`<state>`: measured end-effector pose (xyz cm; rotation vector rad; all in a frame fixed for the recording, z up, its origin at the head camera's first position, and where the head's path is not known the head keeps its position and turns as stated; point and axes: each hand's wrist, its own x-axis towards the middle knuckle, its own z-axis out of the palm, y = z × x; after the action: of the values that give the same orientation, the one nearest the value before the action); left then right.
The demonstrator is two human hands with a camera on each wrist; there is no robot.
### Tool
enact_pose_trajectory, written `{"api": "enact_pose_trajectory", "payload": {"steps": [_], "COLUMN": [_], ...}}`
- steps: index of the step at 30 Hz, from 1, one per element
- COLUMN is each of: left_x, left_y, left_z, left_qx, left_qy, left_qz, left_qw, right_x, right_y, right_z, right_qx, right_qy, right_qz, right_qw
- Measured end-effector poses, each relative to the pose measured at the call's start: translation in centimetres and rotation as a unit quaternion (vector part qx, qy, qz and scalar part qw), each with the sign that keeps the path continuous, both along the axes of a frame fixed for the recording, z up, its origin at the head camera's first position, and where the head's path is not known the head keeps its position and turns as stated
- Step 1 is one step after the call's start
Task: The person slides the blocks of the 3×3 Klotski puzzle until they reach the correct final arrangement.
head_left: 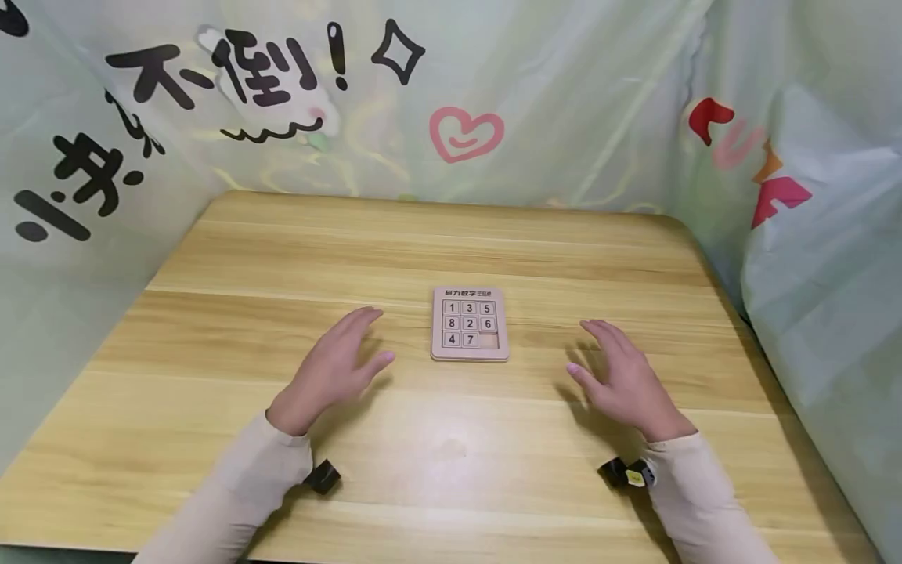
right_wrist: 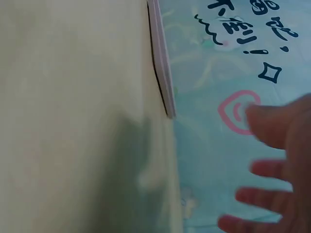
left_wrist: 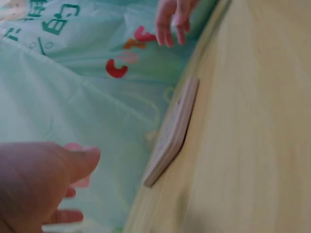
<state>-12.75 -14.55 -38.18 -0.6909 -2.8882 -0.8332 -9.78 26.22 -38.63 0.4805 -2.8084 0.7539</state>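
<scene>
A pink sliding number puzzle point(head_left: 470, 352) lies flat on the wooden table, its numbered tiles in three rows with a vacant slot at the lower right. To its left hovers my left hand point(head_left: 333, 372), fingers extended and thumb apart, holding nothing. My right hand point(head_left: 625, 384) hangs over the table on the other side, also with spread fingers and nothing in it. Both hands stand apart from the puzzle. From the left wrist, the puzzle point(left_wrist: 171, 136) appears edge-on beyond the thumb. The right wrist view catches the puzzle's side edge point(right_wrist: 163, 63).
The wooden table point(head_left: 451, 243) has rounded far corners. Behind it and along both sides hangs a pale green printed curtain point(head_left: 578, 102) with black characters and a pink heart. A small black device point(head_left: 322, 477) is strapped at the left wrist, another point(head_left: 620, 473) at the right.
</scene>
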Motion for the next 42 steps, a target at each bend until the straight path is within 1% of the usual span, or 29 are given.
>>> {"api": "enact_pose_trajectory", "payload": {"steps": [2,5,10,13,17,24,28,31,38,42], "left_x": [-0.7,-1.8,-3.6,-4.6,-5.5,-6.6,-7.4,-7.8,-8.4,-8.6], "left_y": [0.0,0.0,0.5,1.3,2.2,3.6,4.5,5.0,5.7,6.0], "left_z": [0.1,0.2,0.1,0.1,0.0,-0.3,-0.5,-0.7,-0.5,-0.3], "left_qx": [0.007,0.005,0.003,0.003,-0.010,-0.037,-0.062,-0.073,-0.100,-0.106], "left_qy": [-0.009,-0.019,-0.024,-0.043,-0.072,-0.112,-0.121,-0.119,-0.125,-0.134], "left_qz": [-0.030,-0.063,-0.098,-0.111,-0.116,-0.114,-0.126,-0.135,-0.152,-0.158], "left_qw": [0.9995,0.9978,0.9949,0.9929,0.9906,0.9864,0.9826,0.9808,0.9753,0.9726], "right_x": [-0.3,-0.9,-2.2,-3.0,-3.8,-4.9,-5.3,-5.6,-6.2,-6.3], "right_y": [0.4,0.7,0.6,0.3,-0.3,-1.3,-1.6,-1.8,-2.5,-2.9], "right_z": [0.5,1.1,1.1,1.0,0.9,1.1,1.2,1.1,1.0,1.0], "right_qx": [0.016,0.033,0.063,0.091,0.115,0.126,0.127,0.129,0.145,0.153], "right_qy": [-0.005,-0.004,0.011,0.009,-0.017,-0.041,-0.049,-0.048,-0.051,-0.058], "right_qz": [0.027,0.065,0.115,0.129,0.140,0.149,0.156,0.168,0.189,0.191], "right_qw": [0.9995,0.9973,0.9913,0.9875,0.9833,0.9799,0.9783,0.9760,0.9698,0.9678]}}
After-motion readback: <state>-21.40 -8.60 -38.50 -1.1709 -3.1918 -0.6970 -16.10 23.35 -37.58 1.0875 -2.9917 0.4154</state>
